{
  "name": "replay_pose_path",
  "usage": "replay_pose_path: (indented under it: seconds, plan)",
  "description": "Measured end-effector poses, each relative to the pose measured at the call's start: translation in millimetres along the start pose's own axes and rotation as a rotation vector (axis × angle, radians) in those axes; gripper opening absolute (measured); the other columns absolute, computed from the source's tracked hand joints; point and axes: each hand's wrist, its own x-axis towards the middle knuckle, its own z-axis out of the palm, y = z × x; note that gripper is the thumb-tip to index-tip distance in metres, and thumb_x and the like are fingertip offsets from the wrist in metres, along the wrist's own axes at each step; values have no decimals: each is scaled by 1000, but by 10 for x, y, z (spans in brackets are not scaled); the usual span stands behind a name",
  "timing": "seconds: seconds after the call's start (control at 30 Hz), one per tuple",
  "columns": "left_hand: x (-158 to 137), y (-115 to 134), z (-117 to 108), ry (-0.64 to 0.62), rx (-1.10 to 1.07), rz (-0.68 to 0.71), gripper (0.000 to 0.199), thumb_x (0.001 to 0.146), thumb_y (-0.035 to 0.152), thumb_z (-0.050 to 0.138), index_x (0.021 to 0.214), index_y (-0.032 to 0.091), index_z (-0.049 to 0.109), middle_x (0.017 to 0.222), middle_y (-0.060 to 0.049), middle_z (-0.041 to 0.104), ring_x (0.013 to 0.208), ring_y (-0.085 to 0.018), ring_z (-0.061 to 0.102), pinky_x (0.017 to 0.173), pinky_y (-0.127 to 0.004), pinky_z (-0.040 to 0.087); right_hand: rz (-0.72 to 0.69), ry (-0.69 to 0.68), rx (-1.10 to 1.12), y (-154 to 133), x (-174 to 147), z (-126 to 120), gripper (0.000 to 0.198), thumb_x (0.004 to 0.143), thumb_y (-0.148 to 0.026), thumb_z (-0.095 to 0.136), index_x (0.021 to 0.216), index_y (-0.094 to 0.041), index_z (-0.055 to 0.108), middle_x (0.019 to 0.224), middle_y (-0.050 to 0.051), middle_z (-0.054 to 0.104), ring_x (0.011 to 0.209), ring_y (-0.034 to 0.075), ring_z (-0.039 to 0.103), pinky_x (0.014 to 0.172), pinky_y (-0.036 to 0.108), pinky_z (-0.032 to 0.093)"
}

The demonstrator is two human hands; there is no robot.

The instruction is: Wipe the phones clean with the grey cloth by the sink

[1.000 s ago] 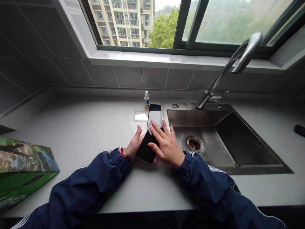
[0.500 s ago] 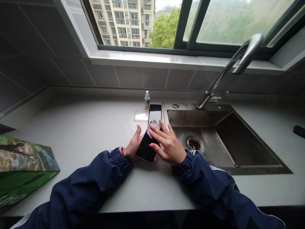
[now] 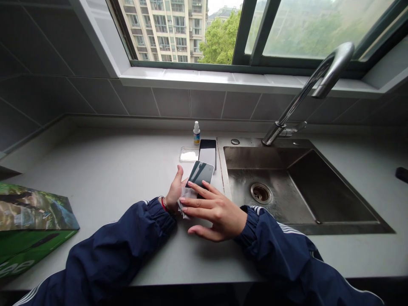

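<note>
My left hand supports a smartphone from beneath, thumb raised along its left side and the other fingers mostly hidden. The phone is tilted, its dark glossy face upward. With my right hand I press a crumpled white wipe against the phone's near left end; the fingers lie over the wipe and the thumb is apart. Just beyond the held phone, a flat dark-and-light rectangular object like another phone lies on the counter. Beside it are a clear phone case and a small white-capped bottle.
A steel sink with a chrome faucet is set into the white counter on the right. A green printed box or bag stands at the left. A dark object sits at the far right edge.
My right hand has slid the wipe down from the phone's far part to its near left end. The screen, earlier largely covered, now shows reflections at its far end.
</note>
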Motion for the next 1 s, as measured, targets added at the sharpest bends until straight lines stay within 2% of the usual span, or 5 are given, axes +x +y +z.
replay_pose_path:
  seconds: [0.33, 0.43, 0.53, 0.8, 1.0]
  plan:
    - [3, -13, -3, -23, 13, -21, 89, 91, 77, 28, 137, 6, 57, 96, -17, 74, 60, -19, 66, 57, -28, 50, -42, 173, -4, 91, -27, 70, 26, 94, -37, 65, 114, -20, 71, 125, 3, 73, 136, 25, 53, 118, 47, 38]
    - [5, -10, 1, -39, 0, -12, 91, 92, 77, 24, 137, 5, 56, 96, -18, 73, 67, -22, 68, 62, -31, 52, -5, 206, -21, 111, -24, 60, 26, 94, -37, 66, 113, -20, 71, 123, 5, 74, 131, 26, 58, 113, 48, 43]
    - [6, -12, -4, -87, -7, -5, 91, 92, 77, 20, 138, 6, 54, 98, -19, 72, 78, -27, 71, 71, -38, 55, 98, 238, -58, 162, -36, 33, 26, 95, -35, 64, 114, -19, 71, 125, 5, 72, 131, 29, 57, 112, 52, 44]
    - [-4, -5, -54, -253, 152, -41, 95, 88, 82, 11, 126, 12, 63, 100, -21, 71, 72, -37, 73, 63, -48, 55, 433, 300, -198, 406, -110, 11, 40, 99, -33, 55, 135, -16, 63, 143, 8, 60, 144, 34, 40, 115, 58, 41]
    - [-4, -8, -48, -216, 132, -38, 94, 88, 81, 14, 137, 12, 56, 99, -20, 72, 70, -35, 72, 61, -47, 56, 395, 326, -145, 356, -99, 17, 36, 99, -33, 55, 129, -17, 67, 138, 8, 64, 146, 33, 39, 115, 58, 41]
